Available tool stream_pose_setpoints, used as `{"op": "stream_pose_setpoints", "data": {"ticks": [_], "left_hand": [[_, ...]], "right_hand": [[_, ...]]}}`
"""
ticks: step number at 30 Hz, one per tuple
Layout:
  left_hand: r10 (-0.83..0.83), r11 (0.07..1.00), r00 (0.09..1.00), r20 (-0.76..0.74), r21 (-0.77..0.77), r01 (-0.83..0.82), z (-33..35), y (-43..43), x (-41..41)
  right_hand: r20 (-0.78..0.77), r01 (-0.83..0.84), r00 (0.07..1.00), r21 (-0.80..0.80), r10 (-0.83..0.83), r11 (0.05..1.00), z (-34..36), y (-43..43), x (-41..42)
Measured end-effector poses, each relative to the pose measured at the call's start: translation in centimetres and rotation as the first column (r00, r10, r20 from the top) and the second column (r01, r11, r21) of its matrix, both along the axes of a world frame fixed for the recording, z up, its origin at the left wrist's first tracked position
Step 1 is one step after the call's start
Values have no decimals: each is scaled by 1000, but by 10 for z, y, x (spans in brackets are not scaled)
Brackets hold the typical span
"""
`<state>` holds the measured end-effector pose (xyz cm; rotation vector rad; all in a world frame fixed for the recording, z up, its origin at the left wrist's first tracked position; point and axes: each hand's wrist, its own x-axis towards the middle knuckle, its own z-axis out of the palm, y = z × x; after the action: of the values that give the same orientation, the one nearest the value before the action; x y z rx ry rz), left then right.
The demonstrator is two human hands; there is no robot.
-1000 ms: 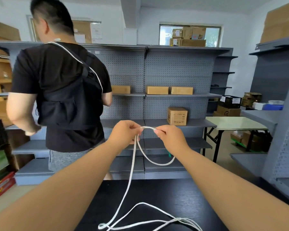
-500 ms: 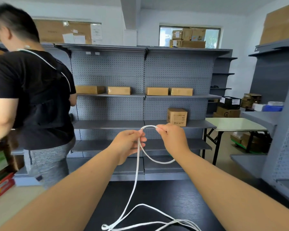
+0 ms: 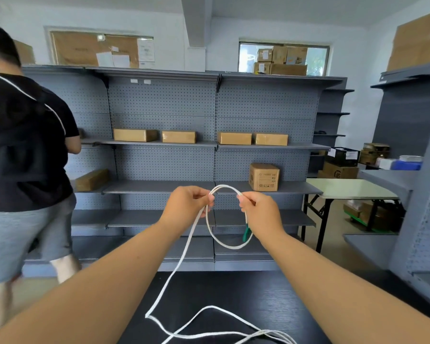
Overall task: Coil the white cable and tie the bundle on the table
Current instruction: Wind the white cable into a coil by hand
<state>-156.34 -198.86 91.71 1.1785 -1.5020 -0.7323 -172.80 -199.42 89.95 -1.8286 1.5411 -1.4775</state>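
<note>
– Fingers point(image 3: 204, 198) on the left hand point(image 3: 185, 207), what do they do?
– They curl in and pinch the cable point(image 3: 231, 247). The right hand point(image 3: 262, 212) pinches it too, just beside them, up in the air. A short arch of cable goes from one pinch to the other.
– What is the biggest thing?
– The grey shelves point(image 3: 164, 165), far behind the fingers.
– And next?
– A person point(image 3: 23, 145) in a black top, well off to the left of the fingers, with their back to us.
– Then?
– The black table point(image 3: 233, 291), low down under the fingers. A pale table point(image 3: 345, 189) stands far off to their right.
– Any boxes?
– Yes. A brown box point(image 3: 264, 177) sits on a shelf behind the right fingers, a bit above them. Four flat boxes point(image 3: 134, 135) sit in a row on the shelf higher up.
– Where does the cable go?
– A loop hangs down between the two hands. Strands drop from the left fingers to the black table and lie there in loose bends. It is not coiled or tied.
– Anything smaller?
– A little green piece point(image 3: 246, 233) pokes out just under the right hand, by the loop. I cannot tell what it is.
</note>
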Motion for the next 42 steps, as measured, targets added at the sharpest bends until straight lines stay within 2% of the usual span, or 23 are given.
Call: {"op": "stream_pose_setpoints", "data": {"ticks": [5,10,12,14,16,18,21,25,29,37,42], "left_hand": [[33,999,978,208,-31,-28,14,0,4],[14,1000,900,435,-27,-2,23,1,2],[5,1000,873,487,-23,7,25,0,1],[0,1000,852,523,-25,15,25,1,1],[-11,999,847,532,-22,27,25,0,0],[-22,999,857,515,-15,35,21,1,0],[-72,997,932,356,36,64,9,0,0],[-173,975,980,94,160,157,-13,6,1],[-214,947,970,-117,217,235,-29,7,1],[-236,944,961,-144,202,262,-36,4,3],[-139,983,990,-38,112,143,-29,-3,10]], "right_hand": [[-86,-98,991,91,106,991,4,0,-3],[-189,-183,962,95,198,979,19,-1,-2],[-321,-176,927,83,193,981,25,-1,-1],[-495,-152,853,66,164,986,30,-1,0],[-584,-135,801,44,135,990,32,-1,0],[-602,-119,791,20,107,993,32,-1,0],[-617,-93,785,-23,59,995,30,-2,1],[-537,-68,843,-76,16,995,28,0,-1],[-392,-22,919,-142,-35,990,29,2,-6],[-165,64,982,-151,-89,986,23,2,-12],[-8,122,992,-92,-123,988,14,-2,-15]]}}
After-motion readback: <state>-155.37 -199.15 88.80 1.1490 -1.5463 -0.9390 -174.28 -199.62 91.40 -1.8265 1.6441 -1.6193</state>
